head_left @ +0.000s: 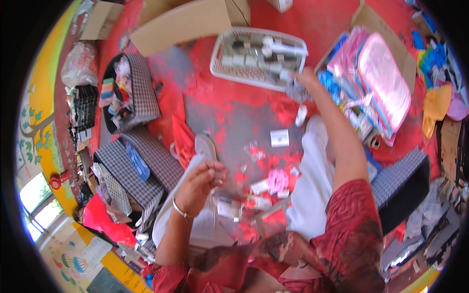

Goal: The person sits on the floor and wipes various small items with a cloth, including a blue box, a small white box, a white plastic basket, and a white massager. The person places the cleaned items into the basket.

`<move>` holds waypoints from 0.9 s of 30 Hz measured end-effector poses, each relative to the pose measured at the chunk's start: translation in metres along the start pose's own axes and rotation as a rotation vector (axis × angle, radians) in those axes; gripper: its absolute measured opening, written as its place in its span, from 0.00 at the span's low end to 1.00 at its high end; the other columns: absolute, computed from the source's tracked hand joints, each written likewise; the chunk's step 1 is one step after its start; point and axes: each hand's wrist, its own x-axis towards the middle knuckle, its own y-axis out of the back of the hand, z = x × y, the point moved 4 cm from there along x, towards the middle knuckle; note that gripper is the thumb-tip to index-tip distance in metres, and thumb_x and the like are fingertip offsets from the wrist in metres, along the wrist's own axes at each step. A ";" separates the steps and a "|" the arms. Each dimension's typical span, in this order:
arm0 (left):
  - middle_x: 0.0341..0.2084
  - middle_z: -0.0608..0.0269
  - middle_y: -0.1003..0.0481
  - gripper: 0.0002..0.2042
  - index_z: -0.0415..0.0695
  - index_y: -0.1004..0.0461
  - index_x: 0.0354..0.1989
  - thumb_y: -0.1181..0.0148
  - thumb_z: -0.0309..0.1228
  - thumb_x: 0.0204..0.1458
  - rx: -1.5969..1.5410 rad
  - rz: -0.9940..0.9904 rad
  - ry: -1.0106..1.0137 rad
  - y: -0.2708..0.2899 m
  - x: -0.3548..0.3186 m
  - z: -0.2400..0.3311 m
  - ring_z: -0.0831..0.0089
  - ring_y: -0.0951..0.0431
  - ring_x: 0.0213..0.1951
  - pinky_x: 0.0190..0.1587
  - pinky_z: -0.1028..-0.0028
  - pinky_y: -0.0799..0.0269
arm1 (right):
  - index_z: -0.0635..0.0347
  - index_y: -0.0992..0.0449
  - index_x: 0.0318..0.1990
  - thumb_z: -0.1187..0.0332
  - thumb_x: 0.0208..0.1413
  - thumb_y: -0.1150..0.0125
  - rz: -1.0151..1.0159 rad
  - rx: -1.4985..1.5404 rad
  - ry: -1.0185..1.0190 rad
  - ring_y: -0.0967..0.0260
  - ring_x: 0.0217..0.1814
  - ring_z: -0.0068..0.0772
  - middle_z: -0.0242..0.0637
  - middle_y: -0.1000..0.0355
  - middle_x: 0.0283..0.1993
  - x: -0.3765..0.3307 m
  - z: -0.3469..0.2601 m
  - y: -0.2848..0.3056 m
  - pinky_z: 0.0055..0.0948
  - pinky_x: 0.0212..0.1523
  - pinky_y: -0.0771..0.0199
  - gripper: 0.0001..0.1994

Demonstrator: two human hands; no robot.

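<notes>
My right hand (307, 79) reaches far forward to the right end of a white plastic basket (217, 66). A grey crumpled bundle (295, 91) hangs at its fingers, over the basket's near right corner; the fingers are blurred. Inside the basket lie small pale boxes (244, 61) and a white handled item (283, 49). Above my left knee, my left hand (195, 188) is raised with its fingers curled together. Whatever is at its fingertips is too small to make out. Between my feet lie a pink ruffled flower-like piece (278, 180) and a white square card (280, 138).
Two houndstooth-patterned bins (146, 88) (161, 161) with mixed goods stand at left. A third patterned box (398, 180) lies at right, below pink plastic-wrapped packs (386, 83). Cardboard flaps (181, 31) rise behind the basket. Small packets (228, 209) litter the red-and-grey floor.
</notes>
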 end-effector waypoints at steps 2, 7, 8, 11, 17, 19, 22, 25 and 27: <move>0.38 0.56 0.28 0.12 0.36 0.34 0.43 0.53 0.29 0.53 -0.012 -0.021 0.004 0.001 0.000 -0.001 0.73 0.27 0.38 0.42 0.75 0.32 | 0.71 0.25 0.30 0.64 0.34 0.44 0.115 -0.357 0.120 0.28 0.37 0.51 0.59 0.29 0.31 -0.005 -0.011 0.010 0.39 0.37 0.29 0.18; 0.39 0.54 0.28 0.11 0.35 0.35 0.44 0.55 0.27 0.55 -0.018 -0.031 -0.010 0.002 0.001 0.002 0.73 0.27 0.37 0.41 0.76 0.31 | 0.67 0.24 0.34 0.61 0.40 0.48 0.051 -0.684 0.213 0.29 0.40 0.52 0.56 0.29 0.36 -0.041 -0.055 0.039 0.40 0.41 0.30 0.18; 0.39 0.54 0.28 0.12 0.35 0.35 0.44 0.55 0.28 0.55 -0.021 -0.019 -0.015 0.003 0.000 0.003 0.73 0.27 0.38 0.41 0.76 0.31 | 0.66 0.24 0.34 0.59 0.41 0.47 -0.060 -0.636 0.172 0.29 0.39 0.50 0.55 0.28 0.36 -0.050 -0.060 0.043 0.40 0.40 0.30 0.19; 0.39 0.55 0.28 0.12 0.36 0.35 0.45 0.55 0.28 0.55 -0.026 -0.013 -0.039 0.001 0.000 0.007 0.73 0.26 0.37 0.41 0.76 0.31 | 0.65 0.24 0.35 0.53 0.44 0.46 -0.313 -0.699 0.117 0.28 0.38 0.47 0.50 0.27 0.35 -0.080 -0.056 0.043 0.39 0.38 0.29 0.21; 0.39 0.56 0.28 0.11 0.36 0.34 0.43 0.55 0.28 0.55 -0.002 -0.035 -0.024 -0.001 0.002 0.002 0.75 0.27 0.38 0.42 0.77 0.32 | 0.62 0.23 0.33 0.55 0.44 0.44 -0.218 -1.092 0.194 0.27 0.37 0.43 0.46 0.26 0.34 -0.107 0.005 0.000 0.41 0.37 0.28 0.18; 0.39 0.57 0.28 0.11 0.36 0.34 0.43 0.56 0.29 0.55 0.002 -0.042 -0.009 0.000 0.004 0.000 0.76 0.27 0.38 0.42 0.78 0.32 | 0.62 0.23 0.32 0.57 0.44 0.45 -0.189 -1.097 0.243 0.27 0.37 0.44 0.46 0.26 0.35 -0.105 0.018 -0.009 0.42 0.37 0.28 0.17; 0.39 0.56 0.29 0.12 0.35 0.35 0.44 0.54 0.29 0.55 0.006 -0.015 -0.021 0.003 0.006 0.001 0.74 0.27 0.37 0.41 0.78 0.32 | 0.64 0.24 0.27 0.62 0.41 0.47 -0.348 -0.958 0.298 0.27 0.36 0.46 0.50 0.27 0.32 -0.097 0.021 -0.018 0.43 0.36 0.29 0.13; 0.39 0.56 0.29 0.12 0.35 0.35 0.44 0.55 0.29 0.55 -0.005 -0.007 -0.034 0.005 0.006 0.003 0.74 0.27 0.37 0.41 0.78 0.31 | 0.65 0.24 0.25 0.64 0.39 0.47 -0.700 -0.892 0.371 0.28 0.33 0.48 0.51 0.28 0.29 -0.099 0.019 -0.039 0.43 0.34 0.30 0.12; 0.39 0.56 0.29 0.12 0.35 0.35 0.45 0.55 0.29 0.55 -0.010 -0.001 -0.045 0.005 0.005 0.004 0.74 0.27 0.37 0.41 0.78 0.31 | 0.65 0.24 0.26 0.63 0.39 0.47 -0.888 -0.702 0.394 0.29 0.32 0.49 0.51 0.28 0.28 -0.111 0.023 -0.061 0.43 0.33 0.30 0.13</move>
